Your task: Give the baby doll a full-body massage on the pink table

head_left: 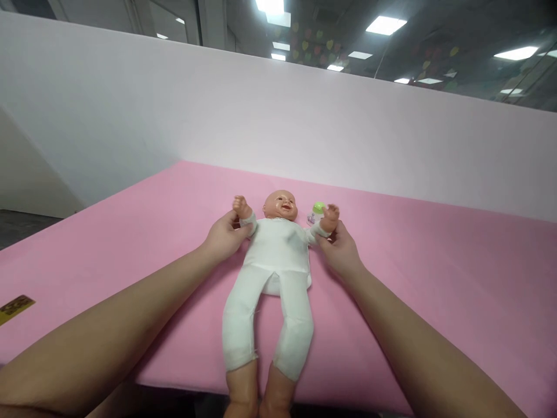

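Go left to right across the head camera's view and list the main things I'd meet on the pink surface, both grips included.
Yellow-and-black label → left grip → doll's head → green-topped container → right grip.

The feet (pixel 242 400) of the white-clad plastic doll (pixel 278 249) are cut off below my fingers (pixel 343 233). Its hand (pixel 331 215) part-hides a green-lidded white jar (pixel 316 213) beyond the right ones.

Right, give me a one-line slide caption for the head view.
Left hand and right hand hold a white-clad doll by its arms, face-up on a pink surface.
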`<state>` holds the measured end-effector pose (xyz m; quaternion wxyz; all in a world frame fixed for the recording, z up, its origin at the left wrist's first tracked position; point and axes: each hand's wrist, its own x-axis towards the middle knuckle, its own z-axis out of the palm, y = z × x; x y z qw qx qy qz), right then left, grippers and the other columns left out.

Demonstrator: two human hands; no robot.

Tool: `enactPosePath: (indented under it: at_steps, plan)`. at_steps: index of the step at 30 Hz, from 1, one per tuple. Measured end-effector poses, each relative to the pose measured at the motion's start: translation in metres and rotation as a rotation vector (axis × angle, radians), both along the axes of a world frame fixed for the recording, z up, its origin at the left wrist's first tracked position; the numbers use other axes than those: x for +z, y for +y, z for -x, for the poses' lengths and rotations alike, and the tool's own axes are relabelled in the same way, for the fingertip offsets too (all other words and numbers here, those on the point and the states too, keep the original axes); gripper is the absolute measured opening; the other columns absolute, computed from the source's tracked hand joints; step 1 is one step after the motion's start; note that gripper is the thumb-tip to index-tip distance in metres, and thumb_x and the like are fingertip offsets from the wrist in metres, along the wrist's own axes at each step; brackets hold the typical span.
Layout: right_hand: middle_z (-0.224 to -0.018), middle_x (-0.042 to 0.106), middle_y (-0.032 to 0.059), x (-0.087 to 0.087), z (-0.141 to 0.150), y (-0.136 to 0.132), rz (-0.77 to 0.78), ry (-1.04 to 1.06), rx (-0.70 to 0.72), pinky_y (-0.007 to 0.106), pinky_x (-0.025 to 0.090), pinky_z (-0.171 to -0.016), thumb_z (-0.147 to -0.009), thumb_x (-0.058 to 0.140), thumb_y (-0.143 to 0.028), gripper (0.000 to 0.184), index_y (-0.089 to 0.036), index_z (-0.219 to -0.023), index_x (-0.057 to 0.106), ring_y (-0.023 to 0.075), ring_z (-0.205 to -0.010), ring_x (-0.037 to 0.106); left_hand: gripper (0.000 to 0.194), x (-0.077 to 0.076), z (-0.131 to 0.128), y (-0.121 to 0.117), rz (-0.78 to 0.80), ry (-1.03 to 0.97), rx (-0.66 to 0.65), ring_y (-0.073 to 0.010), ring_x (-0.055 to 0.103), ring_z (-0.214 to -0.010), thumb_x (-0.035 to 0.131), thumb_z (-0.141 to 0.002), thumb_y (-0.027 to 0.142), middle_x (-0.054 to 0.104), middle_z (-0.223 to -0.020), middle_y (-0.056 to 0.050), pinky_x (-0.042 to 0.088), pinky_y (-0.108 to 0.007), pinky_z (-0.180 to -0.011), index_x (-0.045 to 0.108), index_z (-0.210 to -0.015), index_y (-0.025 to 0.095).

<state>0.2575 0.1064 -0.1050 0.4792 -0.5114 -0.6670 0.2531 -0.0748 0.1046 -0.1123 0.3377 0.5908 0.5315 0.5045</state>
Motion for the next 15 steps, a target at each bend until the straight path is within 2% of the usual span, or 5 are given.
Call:
enactPosePath:
  at_steps: [3,6,10,13,15]
  plan:
    - [-0.133,0.071,0.0013,0.006,0.010,-0.012,-0.145,-0.302,0.130,0.044,0.058,-0.099,-0.089,0.061,-0.016,0.048,-0.033,-0.134,0.065,0.0258,-0.116,0.068,0.037,0.005,-0.005,-0.011,-0.097,0.276,-0.036,-0.0268,0.071,-0.103,0.069,-0.091,0.044,0.075,-0.118,-0.004,0.057,-0.038,-0.090,0.071,-0.125,0.029]
    - [-0.133,0.070,0.0029,0.008,0.015,-0.016,-0.284,-0.562,0.207,0.048,0.052,-0.108,-0.086,0.056,-0.007,0.051,-0.030,-0.130,0.069,0.0274,-0.124,0.063,0.036,0.009,-0.007,-0.015,-0.228,0.526,-0.091,-0.0267,0.068,-0.115,0.065,-0.092,0.036,0.072,-0.127,-0.003,0.055,-0.038,-0.097,0.072,-0.127,0.032]
    - [-0.143,0.064,0.0071,0.004,0.017,-0.015,-0.346,-0.722,0.238,0.053,0.047,-0.115,-0.088,0.055,-0.006,0.054,-0.028,-0.135,0.068,0.0299,-0.135,0.055,0.048,0.013,-0.008,-0.017,-0.312,0.829,-0.133,-0.0284,0.063,-0.126,0.059,-0.092,0.027,0.065,-0.141,-0.006,0.051,-0.042,-0.107,0.068,-0.139,0.032]
    - [-0.143,0.064,0.0071,0.001,0.018,-0.015,-0.345,-0.737,0.258,0.054,0.044,-0.117,-0.087,0.055,-0.006,0.056,-0.027,-0.137,0.067,0.0300,-0.137,0.053,0.052,0.014,-0.010,-0.019,-0.272,0.887,-0.132,-0.0302,0.062,-0.129,0.057,-0.091,0.025,0.062,-0.145,-0.006,0.051,-0.044,-0.108,0.067,-0.142,0.034]
    - [-0.141,0.065,0.0064,0.000,0.018,-0.014,-0.332,-0.678,0.261,0.054,0.043,-0.118,-0.084,0.056,-0.005,0.056,-0.027,-0.134,0.068,0.0301,-0.136,0.054,0.050,0.014,-0.012,-0.020,-0.250,0.800,-0.137,-0.0294,0.062,-0.129,0.059,-0.090,0.024,0.063,-0.144,-0.004,0.050,-0.043,-0.109,0.070,-0.137,0.036]
